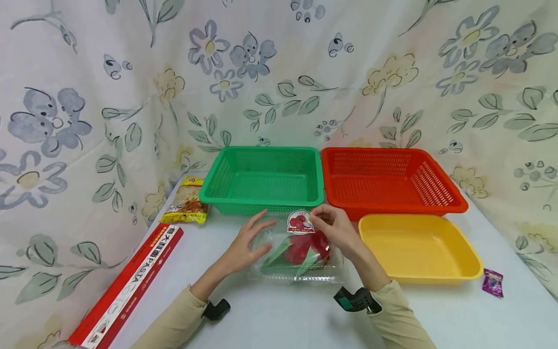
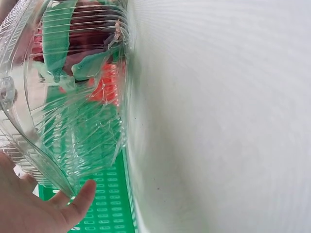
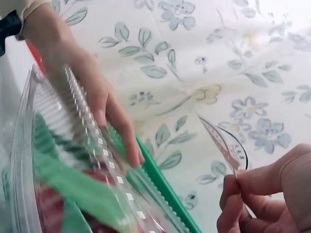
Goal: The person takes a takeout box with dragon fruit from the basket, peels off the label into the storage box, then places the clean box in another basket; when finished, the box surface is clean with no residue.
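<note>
A clear plastic clamshell box (image 1: 272,237) sits in front of the green basket, with a red dragon fruit (image 1: 301,251) with green scales inside. My right hand (image 1: 337,230) pinches a round label (image 1: 301,222) with a red fruit picture between thumb and fingertips. From the right wrist view, the label (image 3: 227,145) stands away from the lid in that pinch. My left hand (image 1: 245,245) is at the box's left side with its fingers spread. Its thumb and fingertips lie right at the box's corner in the left wrist view.
Behind the box stand a green basket (image 1: 261,202) and a red basket (image 1: 392,208). A yellow tray (image 1: 418,278) is at right, beside a small purple packet (image 1: 493,283). Leftward lie a yellow food bag (image 1: 186,201) and a long red pasta box (image 1: 128,286).
</note>
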A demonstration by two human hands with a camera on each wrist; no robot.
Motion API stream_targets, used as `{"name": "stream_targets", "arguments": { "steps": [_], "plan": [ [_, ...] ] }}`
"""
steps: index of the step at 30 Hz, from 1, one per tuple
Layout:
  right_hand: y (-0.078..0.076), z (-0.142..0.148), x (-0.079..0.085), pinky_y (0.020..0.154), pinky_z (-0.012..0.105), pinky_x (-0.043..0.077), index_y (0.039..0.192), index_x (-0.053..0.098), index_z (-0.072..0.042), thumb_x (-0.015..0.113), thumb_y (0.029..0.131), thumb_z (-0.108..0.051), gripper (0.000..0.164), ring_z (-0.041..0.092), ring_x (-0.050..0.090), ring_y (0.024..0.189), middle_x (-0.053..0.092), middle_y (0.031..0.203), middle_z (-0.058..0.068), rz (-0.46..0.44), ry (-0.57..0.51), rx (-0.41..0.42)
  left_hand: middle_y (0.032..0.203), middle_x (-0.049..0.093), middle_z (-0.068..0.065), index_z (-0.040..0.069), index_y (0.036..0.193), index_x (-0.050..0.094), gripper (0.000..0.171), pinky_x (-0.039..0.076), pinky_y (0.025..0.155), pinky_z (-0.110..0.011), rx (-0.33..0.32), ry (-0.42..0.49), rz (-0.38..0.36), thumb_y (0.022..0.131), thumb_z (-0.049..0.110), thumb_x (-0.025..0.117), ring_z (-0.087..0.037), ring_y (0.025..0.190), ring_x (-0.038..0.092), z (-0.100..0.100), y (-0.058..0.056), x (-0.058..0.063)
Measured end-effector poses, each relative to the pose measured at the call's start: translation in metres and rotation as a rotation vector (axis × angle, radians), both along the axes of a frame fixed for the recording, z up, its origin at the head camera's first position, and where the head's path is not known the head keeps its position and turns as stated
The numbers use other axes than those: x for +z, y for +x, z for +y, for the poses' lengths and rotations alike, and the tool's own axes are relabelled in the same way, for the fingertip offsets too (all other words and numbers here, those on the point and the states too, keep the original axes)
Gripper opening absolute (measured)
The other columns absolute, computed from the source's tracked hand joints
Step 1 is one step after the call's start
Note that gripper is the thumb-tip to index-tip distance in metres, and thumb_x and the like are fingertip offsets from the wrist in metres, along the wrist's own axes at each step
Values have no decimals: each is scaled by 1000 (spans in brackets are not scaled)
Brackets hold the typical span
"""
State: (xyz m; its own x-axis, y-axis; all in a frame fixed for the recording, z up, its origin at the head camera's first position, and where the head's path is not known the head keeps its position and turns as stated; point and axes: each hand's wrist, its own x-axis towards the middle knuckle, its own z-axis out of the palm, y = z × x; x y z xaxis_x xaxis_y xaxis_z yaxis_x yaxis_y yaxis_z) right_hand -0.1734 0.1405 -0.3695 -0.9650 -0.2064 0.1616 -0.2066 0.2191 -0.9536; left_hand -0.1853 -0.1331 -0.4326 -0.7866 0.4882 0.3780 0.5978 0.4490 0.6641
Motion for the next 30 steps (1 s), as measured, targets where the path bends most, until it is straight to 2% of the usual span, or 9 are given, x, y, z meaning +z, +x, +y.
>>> {"name": "stream_targets", "arguments": {
  "steps": [6,9,13,18,24,30],
  "plan": [
    [2,22,7,69,25,51,99,64,6,62,95,-5,12,32,56,78,63,88,13,34,22,-52,161,23,-12,13,142,53,53,25,102,-75,6,-3,-18,90,17,66,-38,145,20,-3,2,0],
    [2,34,10,70,23,50,101,64,7,63,95,-6,14,28,57,79,64,91,17,48,38,-57,161,23,-11,12,142,53,53,25,102,-74,3,-2,-25,91,19,66,-38,146,19,-3,3,0],
    [3,49,12,70,23,51,102,65,6,65,95,-9,17,24,58,79,66,93,17,49,86,-64,161,23,-12,12,142,53,53,25,102,-75,4,4,-30,91,17,66,-39,145,20,-4,4,0],
    [8,72,13,69,24,52,103,66,4,67,94,-10,18,24,59,78,68,94,17,44,169,-97,160,24,-13,11,141,54,52,26,101,-75,4,10,-24,90,14,66,-41,145,21,-4,6,-2],
    [11,104,11,62,21,47,101,66,5,69,92,-7,16,26,57,73,68,92,16,47,258,-128,160,23,-14,13,142,53,52,27,100,-76,-7,9,-14,92,17,64,-41,144,21,-3,6,-2],
    [11,127,3,66,24,50,103,66,4,68,92,-10,18,23,58,75,68,93,13,-18,324,-171,160,24,-14,12,141,53,52,26,100,-76,-7,19,-5,91,15,65,-42,144,22,-3,6,0]
  ]
}}
